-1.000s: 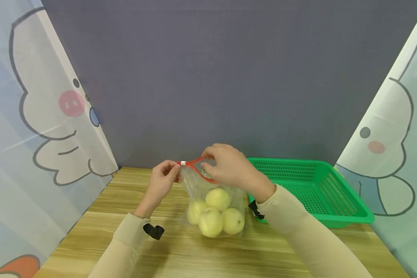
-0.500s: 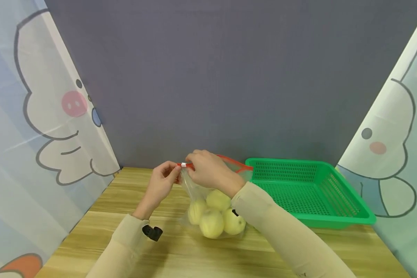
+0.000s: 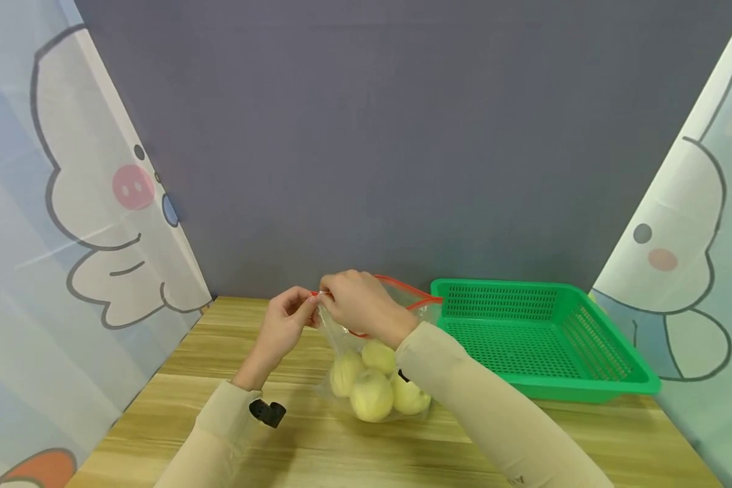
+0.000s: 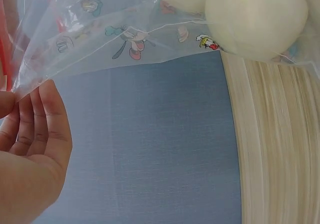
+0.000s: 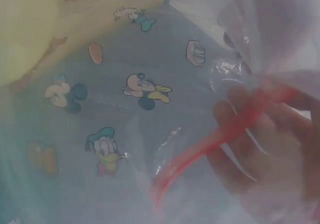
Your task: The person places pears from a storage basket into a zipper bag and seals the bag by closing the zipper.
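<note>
A clear slider zip bag (image 3: 340, 332) with a red zip edge holds several pale yellow, apple-like fruits (image 3: 372, 396), resting low in it over the wooden table. Its mouth gapes on the right. My left hand (image 3: 283, 325) pinches the bag's top left corner between thumb and fingers; in the left wrist view that hand (image 4: 37, 144) grips the film. Right beside it, my right hand (image 3: 361, 303) pinches the zip edge by the small white slider, mostly hidden by its fingers. Through the printed film, the right wrist view shows this hand (image 5: 260, 144) behind the red zip strip (image 5: 210, 139).
A green plastic basket (image 3: 545, 388) stands on the right of the wooden table (image 3: 317, 447), just behind my right forearm. A dark grey cloth (image 3: 402, 135) rises behind the table. Cartoon-printed curtains (image 3: 12, 237) hang at both sides.
My right hand has moved left and slightly down, from the middle of the bag's mouth to the slider beside my left hand. The zip's right end has come into view. The left hand stays put.
</note>
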{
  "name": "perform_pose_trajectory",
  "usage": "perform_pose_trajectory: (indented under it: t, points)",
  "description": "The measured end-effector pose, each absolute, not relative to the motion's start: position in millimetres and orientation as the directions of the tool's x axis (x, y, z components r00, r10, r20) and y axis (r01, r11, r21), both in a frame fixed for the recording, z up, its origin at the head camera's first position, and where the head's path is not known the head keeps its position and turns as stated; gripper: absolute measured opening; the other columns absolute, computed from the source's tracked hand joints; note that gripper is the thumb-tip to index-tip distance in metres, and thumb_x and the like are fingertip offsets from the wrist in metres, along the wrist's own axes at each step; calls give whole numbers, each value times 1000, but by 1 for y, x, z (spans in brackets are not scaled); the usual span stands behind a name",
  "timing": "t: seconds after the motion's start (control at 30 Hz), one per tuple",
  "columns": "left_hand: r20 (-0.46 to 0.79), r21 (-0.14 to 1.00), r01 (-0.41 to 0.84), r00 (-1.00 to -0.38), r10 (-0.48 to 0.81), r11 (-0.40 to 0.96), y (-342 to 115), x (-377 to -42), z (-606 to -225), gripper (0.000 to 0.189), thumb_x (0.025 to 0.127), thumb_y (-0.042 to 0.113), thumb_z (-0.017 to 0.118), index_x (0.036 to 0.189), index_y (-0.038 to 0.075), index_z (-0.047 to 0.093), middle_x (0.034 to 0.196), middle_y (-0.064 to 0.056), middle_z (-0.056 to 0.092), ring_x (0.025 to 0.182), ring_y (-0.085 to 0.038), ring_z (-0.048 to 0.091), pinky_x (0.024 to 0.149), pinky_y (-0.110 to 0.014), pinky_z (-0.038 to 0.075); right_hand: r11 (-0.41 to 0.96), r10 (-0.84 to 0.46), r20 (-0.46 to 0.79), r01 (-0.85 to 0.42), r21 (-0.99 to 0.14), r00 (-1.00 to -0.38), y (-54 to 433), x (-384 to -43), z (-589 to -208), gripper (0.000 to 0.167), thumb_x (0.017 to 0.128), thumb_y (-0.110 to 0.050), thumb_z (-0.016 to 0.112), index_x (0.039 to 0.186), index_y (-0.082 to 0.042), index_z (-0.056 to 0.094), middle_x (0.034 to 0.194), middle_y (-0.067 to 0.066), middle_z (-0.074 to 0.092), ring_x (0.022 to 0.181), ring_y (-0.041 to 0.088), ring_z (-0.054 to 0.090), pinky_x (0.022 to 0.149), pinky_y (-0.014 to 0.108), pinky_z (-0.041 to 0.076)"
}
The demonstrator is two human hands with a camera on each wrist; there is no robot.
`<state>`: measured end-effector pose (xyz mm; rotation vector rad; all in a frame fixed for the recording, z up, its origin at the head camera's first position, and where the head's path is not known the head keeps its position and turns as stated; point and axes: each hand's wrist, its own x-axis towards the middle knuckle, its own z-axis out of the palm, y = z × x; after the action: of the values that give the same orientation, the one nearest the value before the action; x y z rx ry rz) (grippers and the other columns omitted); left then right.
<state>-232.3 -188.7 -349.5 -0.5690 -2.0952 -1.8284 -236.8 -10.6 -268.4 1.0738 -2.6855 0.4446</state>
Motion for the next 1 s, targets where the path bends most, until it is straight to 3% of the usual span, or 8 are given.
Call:
perform_pose_trajectory:
  t: [0.1, 0.4, 0.67, 1.0]
  points:
    - [484, 861, 494, -869, 104, 119, -189, -231, -349, 21, 103, 12, 61, 98, -8, 64, 78, -13, 62, 68, -15, 62, 67, -29, 59, 691, -632, 320, -700, -180, -706, -11, -237, -270, 20, 105, -25, 57, 96, -12, 70, 78, -3, 63, 57, 9, 52, 52, 22, 42]
    - [520, 835, 531, -847, 108, 146, -189, -229, -348, 19, 102, 8, 60, 97, -9, 64, 78, -18, 62, 68, -16, 62, 66, -29, 58, 723, -628, 293, -680, -124, -721, -9, -238, -269, 21, 105, -27, 58, 105, -12, 73, 89, 0, 70, 59, 8, 55, 56, 23, 47]
    - [536, 827, 543, -840, 89, 145, -189, -228, -350, 17, 101, 6, 61, 96, -9, 66, 76, -20, 63, 67, -16, 62, 65, -30, 59, 754, -606, 284, -651, -92, -743, -9, -237, -268, 22, 104, -29, 60, 102, -13, 74, 88, -1, 71, 59, 9, 56, 54, 25, 48]
    - [494, 853, 495, -868, 52, 167, -193, -227, -352, 16, 102, 7, 61, 97, -8, 66, 78, -16, 63, 69, -16, 64, 68, -31, 60, 775, -579, 227, -615, -144, -783, -1, -238, -265, 17, 102, -23, 62, 105, -14, 76, 93, -1, 73, 61, 8, 59, 52, 25, 49]
